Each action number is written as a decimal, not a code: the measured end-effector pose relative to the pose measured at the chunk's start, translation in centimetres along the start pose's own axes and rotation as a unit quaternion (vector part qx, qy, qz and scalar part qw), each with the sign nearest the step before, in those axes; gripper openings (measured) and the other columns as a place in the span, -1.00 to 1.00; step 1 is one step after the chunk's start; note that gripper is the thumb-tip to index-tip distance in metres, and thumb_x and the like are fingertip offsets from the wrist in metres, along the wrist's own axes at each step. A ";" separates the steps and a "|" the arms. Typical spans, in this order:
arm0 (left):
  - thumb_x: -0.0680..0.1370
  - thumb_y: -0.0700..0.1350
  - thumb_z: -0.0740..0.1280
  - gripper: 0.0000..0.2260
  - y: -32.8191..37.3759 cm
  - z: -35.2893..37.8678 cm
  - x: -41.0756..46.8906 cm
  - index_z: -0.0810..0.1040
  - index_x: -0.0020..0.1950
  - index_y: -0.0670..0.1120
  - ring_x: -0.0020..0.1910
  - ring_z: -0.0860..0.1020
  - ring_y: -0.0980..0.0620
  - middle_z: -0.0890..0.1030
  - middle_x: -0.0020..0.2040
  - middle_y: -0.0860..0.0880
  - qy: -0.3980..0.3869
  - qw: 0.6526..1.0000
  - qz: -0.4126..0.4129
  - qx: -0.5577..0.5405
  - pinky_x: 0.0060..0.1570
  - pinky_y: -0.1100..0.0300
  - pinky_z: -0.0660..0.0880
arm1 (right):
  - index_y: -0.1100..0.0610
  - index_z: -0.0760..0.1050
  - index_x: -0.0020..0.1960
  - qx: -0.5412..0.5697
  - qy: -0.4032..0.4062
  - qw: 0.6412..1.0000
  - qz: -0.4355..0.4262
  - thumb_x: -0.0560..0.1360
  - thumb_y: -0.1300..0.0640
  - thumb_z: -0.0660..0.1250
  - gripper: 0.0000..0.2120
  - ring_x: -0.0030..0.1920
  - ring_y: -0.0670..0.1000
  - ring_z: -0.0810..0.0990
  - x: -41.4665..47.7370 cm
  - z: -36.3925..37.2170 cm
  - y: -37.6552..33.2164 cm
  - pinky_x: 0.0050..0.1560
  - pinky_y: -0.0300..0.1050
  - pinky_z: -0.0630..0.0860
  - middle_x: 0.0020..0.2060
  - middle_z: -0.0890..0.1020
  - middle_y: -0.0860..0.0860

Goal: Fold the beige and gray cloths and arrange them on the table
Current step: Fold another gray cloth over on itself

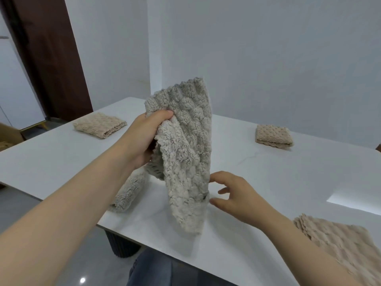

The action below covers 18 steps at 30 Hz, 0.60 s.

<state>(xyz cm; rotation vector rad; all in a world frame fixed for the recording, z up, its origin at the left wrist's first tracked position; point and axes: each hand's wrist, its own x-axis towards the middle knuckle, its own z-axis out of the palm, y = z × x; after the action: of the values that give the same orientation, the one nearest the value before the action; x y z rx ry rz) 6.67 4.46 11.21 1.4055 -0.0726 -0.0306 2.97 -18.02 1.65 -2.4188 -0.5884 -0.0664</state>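
My left hand (144, 137) grips a fluffy gray cloth (185, 153) near its upper edge and holds it up over the white table (268, 182); the cloth hangs down and its bottom end touches the tabletop. Just right of the cloth's lower edge is my right hand (233, 195), fingers spread and relaxed, holding nothing. Another gray cloth (127, 193) lies on the table's near left edge, partly behind my left forearm. Folded beige cloths lie at the far left (100, 124) and far right (274, 136). A flat beige cloth (342, 244) lies at the near right.
The table's left edge runs diagonally, with grey floor (51, 213) beyond it. A dark ribbed table base (121, 246) stands under the near edge. A brown door (51, 58) and white walls stand behind. My knee in jeans (152, 269) shows below the table.
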 end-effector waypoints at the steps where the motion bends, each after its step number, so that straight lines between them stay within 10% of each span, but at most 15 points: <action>1: 0.55 -0.06 0.27 -0.78 0.2 -0.1 0.1 0.42 -0.30 -0.04 -0.40 0.54 0.04 0.53 -0.39 0.00 -0.003 1.000 -0.002 -0.005 -0.29 0.23 0.45 | -0.09 0.53 0.20 -0.009 0.003 1.000 -0.020 0.43 0.18 0.39 -0.63 0.13 -0.25 0.48 0.1 0.2 0.1 0.07 -0.35 0.47 0.08 0.53 -0.29; 10: 0.55 -0.11 0.26 -0.75 0.1 -0.6 0.9 0.37 -0.33 -0.04 -0.50 0.44 0.08 0.42 -0.44 0.01 0.022 0.999 0.015 -0.022 -0.43 0.32 0.40 | 0.00 0.58 -0.14 -0.030 0.076 0.993 -0.090 0.39 0.14 0.41 -0.93 -0.04 -0.14 0.57 -0.7 -0.1 0.2 -0.06 -0.24 0.51 -0.13 0.62 -0.23; 18: 0.52 -0.13 0.26 -0.91 -1.4 -2.3 2.4 0.41 -0.17 -0.09 -0.49 0.37 0.01 0.41 -0.47 -0.01 0.136 0.990 0.036 -0.011 -0.48 0.21 0.29 | 0.09 0.46 -0.33 0.043 0.218 0.965 0.139 0.39 0.24 0.37 -0.84 -0.26 -0.15 0.58 -1.9 -1.5 1.7 -0.27 -0.22 0.45 -0.34 0.63 -0.06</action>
<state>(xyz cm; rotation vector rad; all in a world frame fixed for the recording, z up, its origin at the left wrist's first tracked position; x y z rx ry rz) 9.24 6.38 9.55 1.3731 0.1032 0.2188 2.16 -20.89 1.50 -2.2763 -0.0482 -0.4314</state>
